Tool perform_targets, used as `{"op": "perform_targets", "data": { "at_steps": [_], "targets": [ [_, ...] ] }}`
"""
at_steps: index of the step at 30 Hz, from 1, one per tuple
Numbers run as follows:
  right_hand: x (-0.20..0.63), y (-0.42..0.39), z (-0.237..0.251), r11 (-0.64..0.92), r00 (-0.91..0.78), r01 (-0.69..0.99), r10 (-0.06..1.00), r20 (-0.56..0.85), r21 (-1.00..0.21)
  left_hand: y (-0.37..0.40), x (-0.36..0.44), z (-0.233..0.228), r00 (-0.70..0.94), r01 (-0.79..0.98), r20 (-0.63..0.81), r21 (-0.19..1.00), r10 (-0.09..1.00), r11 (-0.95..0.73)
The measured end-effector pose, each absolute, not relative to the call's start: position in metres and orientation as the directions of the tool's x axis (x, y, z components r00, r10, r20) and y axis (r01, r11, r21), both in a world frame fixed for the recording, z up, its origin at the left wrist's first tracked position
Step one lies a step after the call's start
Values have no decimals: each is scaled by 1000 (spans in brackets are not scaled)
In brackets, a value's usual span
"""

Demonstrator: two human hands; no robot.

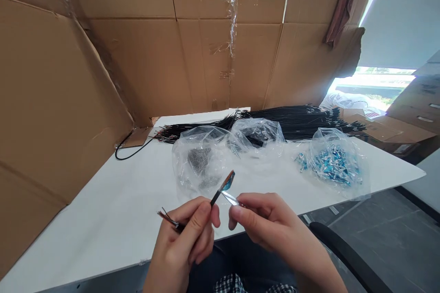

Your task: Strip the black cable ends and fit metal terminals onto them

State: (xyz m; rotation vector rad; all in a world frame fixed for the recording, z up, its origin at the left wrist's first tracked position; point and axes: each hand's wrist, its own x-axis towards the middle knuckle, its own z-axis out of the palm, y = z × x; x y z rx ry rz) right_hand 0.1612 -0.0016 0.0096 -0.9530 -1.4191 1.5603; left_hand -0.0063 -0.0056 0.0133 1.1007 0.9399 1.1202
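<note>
A slim black cable (pixel 215 198) stands at a slant near the centre of the frame, its upper end opening into copper-coloured wire and a strip of blue film (pixel 227 184). We pinch its sheath between the thumb and fingers of our left hand (pixel 184 236); frayed wires (pixel 167 218) poke out beside the knuckles, though we cannot tell whether they belong to the same cable. The cable looks light and springy, the sheath easy to grip, the film thin, slick and likely to tear. We would take hold of the sheath just below the exposed end, leaving the fine wire unbent. Our right hand (pixel 270 219) pinches a shiny pointed metal tool (pixel 231 198), probably smooth enough to slip, its tip at the cable's exposed part. Beyond, on the white tabletop (pixel 113 201), a clear bag of small grey bits (pixel 199 160) sits at centre, a bag of blue-and-silver pieces (pixel 337 165) at right, and black cables (pixel 292 119) lie before a cardboard wall (pixel 202 64).
</note>
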Motion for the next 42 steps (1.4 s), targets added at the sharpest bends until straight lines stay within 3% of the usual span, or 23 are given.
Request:
{"op": "perform_targets", "data": {
  "at_steps": [6,13,16,21,27,34,40,42],
  "targets": [
    [162,1,10,-66,-445,-105,895,-12,-992,0,-13,18,391,-396,-178,853,903,340],
    [164,6,6,-62,-493,-120,870,6,-991,8,-20,10,604,-530,-148,659,783,533],
    [163,9,4,-35,-436,-143,900,31,-989,6,-17,12,512,-530,-167,711,843,462],
    [150,12,8,70,-129,-206,987,98,-976,1,-5,12,267,-326,-98,927,959,186],
    [133,17,15,60,-3,-227,998,63,-972,0,-1,5,155,-138,-18,990,988,40],
    [138,20,9,108,60,-199,993,98,-974,4,0,6,168,-170,-47,983,985,76],
    [138,20,1,176,130,-194,980,152,-965,15,-3,3,369,-352,-183,880,911,319],
    [145,23,-4,231,229,-158,954,192,-960,18,-13,1,451,-424,-209,805,868,414]
  ]
}}
